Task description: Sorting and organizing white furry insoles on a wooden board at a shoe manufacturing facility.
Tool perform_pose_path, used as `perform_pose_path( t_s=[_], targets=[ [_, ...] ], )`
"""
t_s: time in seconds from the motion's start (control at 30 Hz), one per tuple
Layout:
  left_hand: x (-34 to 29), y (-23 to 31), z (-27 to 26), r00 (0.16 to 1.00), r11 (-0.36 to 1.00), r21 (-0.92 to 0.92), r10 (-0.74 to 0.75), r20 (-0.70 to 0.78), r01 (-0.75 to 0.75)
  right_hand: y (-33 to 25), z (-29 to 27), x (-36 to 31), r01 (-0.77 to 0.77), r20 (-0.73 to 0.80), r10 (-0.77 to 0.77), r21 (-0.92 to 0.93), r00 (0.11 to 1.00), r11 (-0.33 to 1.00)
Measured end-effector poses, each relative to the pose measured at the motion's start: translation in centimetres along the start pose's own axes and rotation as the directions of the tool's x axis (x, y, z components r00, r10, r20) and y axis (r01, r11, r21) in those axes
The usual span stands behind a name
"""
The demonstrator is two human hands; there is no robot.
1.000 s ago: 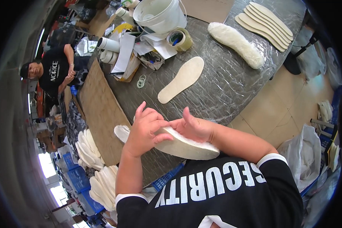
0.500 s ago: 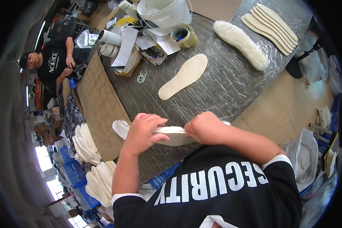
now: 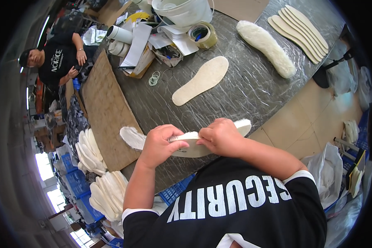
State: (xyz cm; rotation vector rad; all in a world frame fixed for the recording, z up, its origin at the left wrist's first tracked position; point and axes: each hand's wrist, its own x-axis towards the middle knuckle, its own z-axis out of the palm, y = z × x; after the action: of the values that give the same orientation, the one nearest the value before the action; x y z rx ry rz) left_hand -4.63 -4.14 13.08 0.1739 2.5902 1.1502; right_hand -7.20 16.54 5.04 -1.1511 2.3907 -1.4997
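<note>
Two hands, left hand (image 3: 163, 142), right hand (image 3: 220, 136), gripping white insole (image 3: 190, 145) between them

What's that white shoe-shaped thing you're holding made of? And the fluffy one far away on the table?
The insole in the left hand and right hand looks like thin, stiff board or felt with a fuzzy white layer; its tips look woolly. The fluffy insole seems to be fleece or wool pile, judging by its shaggy surface.
</note>
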Motion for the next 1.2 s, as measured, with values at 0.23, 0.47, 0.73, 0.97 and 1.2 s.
perform_pose_path(
  t_s=[0.23,0.47,0.73,0.97,1.2],
  targets=[
    [-0.8,-1.9,-1.5,0.995,0.988,-0.157,-0.01,-0.095,-0.005,1.2,-1.0,-1.2,-0.167,0.083,0.166,0.009,0.983,0.986],
    [-1.6,-3.8,-1.6,0.99,0.992,-0.086,-0.099,-0.098,0.091,2.5,-3.5,-2.7,-0.247,0.289,0.298,-0.2,0.91,0.948],
    [2.5,-1.2,4.4,0.943,0.886,0.328,0.285,0.171,-0.327,3.4,-3.3,-3.6,-0.185,0.3,0.256,-0.245,0.919,0.952],
    [4.9,-3.2,5.9,0.917,0.925,0.132,0.32,0.238,-0.357,3.6,-4.7,-3.7,-0.15,0.393,0.257,-0.284,0.883,0.947],
    [4.2,-4.7,8.2,0.913,0.95,-0.067,0.311,0.262,-0.304,4.2,-6.1,-3.3,-0.146,0.456,0.267,-0.283,0.849,0.948]
  ],
)
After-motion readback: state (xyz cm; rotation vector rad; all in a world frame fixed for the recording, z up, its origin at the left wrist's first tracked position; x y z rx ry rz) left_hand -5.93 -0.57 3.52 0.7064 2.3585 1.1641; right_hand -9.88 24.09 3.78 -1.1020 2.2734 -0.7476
